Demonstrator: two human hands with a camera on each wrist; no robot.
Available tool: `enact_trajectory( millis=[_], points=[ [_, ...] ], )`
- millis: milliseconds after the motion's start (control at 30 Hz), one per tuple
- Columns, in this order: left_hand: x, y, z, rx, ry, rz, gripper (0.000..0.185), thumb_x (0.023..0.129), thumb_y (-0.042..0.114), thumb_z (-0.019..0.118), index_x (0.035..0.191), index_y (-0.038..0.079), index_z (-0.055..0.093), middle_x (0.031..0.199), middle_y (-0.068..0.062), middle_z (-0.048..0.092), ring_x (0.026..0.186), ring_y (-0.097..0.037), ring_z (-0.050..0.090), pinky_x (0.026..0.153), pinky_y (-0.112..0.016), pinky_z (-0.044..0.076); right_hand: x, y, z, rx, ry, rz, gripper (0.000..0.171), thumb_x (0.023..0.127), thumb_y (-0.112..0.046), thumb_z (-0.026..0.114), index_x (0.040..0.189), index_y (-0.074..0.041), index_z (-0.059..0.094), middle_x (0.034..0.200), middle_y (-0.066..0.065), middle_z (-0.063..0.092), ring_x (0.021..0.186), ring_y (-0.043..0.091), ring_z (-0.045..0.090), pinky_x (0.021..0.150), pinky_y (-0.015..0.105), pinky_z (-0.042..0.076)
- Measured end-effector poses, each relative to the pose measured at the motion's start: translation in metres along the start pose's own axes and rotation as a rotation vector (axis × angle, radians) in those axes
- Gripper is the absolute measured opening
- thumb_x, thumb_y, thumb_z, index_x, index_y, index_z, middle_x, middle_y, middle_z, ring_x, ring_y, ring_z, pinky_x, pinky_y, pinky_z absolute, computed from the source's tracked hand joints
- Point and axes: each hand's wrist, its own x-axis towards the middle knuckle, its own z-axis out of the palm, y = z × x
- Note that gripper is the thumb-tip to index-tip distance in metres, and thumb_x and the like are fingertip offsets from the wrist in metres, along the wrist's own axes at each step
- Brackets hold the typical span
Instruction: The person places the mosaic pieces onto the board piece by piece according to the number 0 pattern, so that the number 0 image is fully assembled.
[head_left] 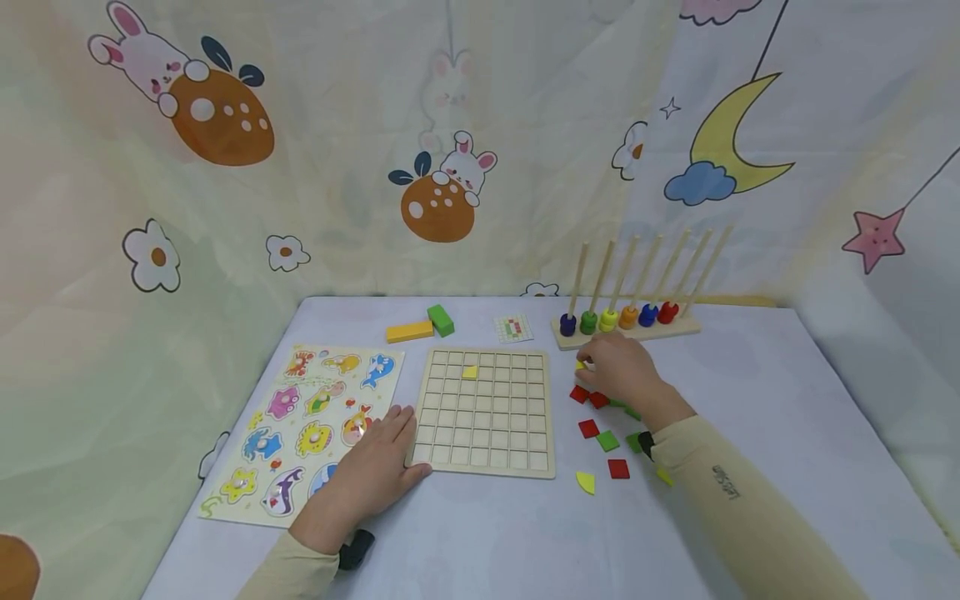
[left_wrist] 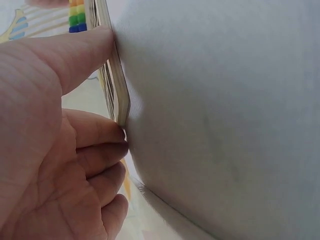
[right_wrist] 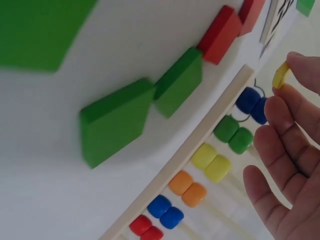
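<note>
Our right hand (head_left: 617, 369) pinches a small yellow tile (head_left: 580, 365) at the fingertips, just in front of the bead rack (head_left: 628, 325) at the far right of the table (head_left: 750, 400). In the right wrist view the yellow tile (right_wrist: 280, 75) sits between the fingertips, lifted off the surface, with the rack's coloured beads (right_wrist: 217, 162) close behind it. Around the hand lie loose tiles: red tiles (head_left: 588, 428) and green tiles (head_left: 607, 441) to its near side, and a yellow quarter-round tile (head_left: 586, 482) nearer still.

Our left hand (head_left: 375, 471) lies flat, fingers straight, at the near left corner of the wooden grid board (head_left: 487, 410); the left wrist view shows the fingers (left_wrist: 100, 135) touching the board's edge (left_wrist: 120, 95). One yellow piece (head_left: 469, 372) already sits in a far cell of the grid. Left of the board lies an animal peg puzzle (head_left: 300, 429), partly under the hand. At the far side of the table lie a yellow block (head_left: 409, 332), a green block (head_left: 441, 320) and a small pattern card (head_left: 514, 328).
</note>
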Motion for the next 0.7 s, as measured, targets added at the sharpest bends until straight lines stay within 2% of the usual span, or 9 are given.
enact_trajectory(
  millis=[367,700],
  points=[
    [-0.001,-0.002,-0.001,0.001,0.011,0.004,0.085,0.096,0.046,0.074,0.159,0.000,0.041,0.170,-0.015,0.036,0.161,-0.035,0.028,0.131,-0.052,0.029,0.012,-0.029,-0.001,-0.011,0.037,-0.036,0.029,0.091,-0.032,0.081,0.113,-0.012,0.081,0.109,0.005,0.077,0.103,0.025,0.068,0.091,0.046,0.059],
    [0.000,-0.003,0.003,0.006,0.011,0.007,0.085,0.097,0.048,0.072,0.159,0.001,0.040,0.170,-0.015,0.035,0.161,-0.034,0.027,0.131,-0.052,0.028,0.022,-0.056,0.001,-0.031,0.049,-0.104,0.027,0.091,-0.034,0.082,0.110,-0.014,0.082,0.102,0.002,0.072,0.097,0.023,0.066,0.084,0.042,0.058]
  ],
)
